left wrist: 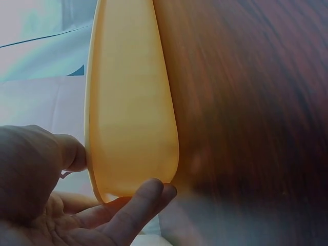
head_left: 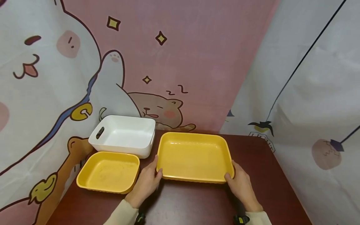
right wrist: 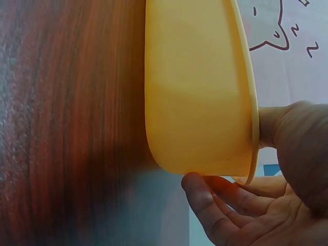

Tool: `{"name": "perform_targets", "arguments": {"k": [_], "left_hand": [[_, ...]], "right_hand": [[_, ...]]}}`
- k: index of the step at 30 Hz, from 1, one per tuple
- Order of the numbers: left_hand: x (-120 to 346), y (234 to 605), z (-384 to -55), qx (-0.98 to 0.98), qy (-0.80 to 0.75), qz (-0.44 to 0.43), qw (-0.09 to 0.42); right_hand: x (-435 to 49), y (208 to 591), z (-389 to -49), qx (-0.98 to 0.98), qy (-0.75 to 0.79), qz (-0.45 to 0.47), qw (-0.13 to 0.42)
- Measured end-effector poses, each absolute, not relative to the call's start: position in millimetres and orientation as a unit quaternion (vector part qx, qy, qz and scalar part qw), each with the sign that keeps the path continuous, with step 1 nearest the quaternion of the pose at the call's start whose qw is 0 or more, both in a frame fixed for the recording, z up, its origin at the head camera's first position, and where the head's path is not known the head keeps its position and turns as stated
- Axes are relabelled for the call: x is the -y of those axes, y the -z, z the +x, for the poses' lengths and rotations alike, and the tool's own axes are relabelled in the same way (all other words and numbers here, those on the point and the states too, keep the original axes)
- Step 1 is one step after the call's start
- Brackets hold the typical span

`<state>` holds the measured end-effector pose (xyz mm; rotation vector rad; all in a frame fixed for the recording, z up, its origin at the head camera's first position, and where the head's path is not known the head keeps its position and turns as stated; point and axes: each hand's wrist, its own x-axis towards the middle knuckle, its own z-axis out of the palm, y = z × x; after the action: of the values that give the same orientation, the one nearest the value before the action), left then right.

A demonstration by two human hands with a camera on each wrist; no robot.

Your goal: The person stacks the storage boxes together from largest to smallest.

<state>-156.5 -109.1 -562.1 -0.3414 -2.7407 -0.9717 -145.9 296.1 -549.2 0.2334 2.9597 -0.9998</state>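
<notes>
A large yellow rectangular tray [head_left: 195, 156] is held between both hands, near the back of the dark table. My left hand [head_left: 147, 179] grips its near left corner, thumb over the rim and fingers against the outer wall. At the near right corner my right hand [head_left: 240, 184] grips it in the same way. Both wrist views show the tray's smooth outer side, with the left fingertips [left wrist: 148, 189] and the right fingertips [right wrist: 193, 183] touching the wall low down. Whether the tray's base touches the table is hard to tell.
Left of the large tray lies a smaller yellow tray [head_left: 108, 172], close to my left wrist. Behind it stands a white bin [head_left: 126, 132] with handle slots. The reddish-brown table [head_left: 191, 203] meets a cartoon-printed cloth [head_left: 202, 62] at the back and sides.
</notes>
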Motion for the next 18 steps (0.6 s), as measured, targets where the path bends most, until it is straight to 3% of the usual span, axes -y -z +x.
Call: {"name": "perform_targets", "arguments": {"k": [18], "left_hand": [[117, 559, -146, 0.936, 0.326, -0.102, 0.082]], "right_hand": [[-298, 553, -132, -0.934, 0.347, 0.079, -0.019]]}}
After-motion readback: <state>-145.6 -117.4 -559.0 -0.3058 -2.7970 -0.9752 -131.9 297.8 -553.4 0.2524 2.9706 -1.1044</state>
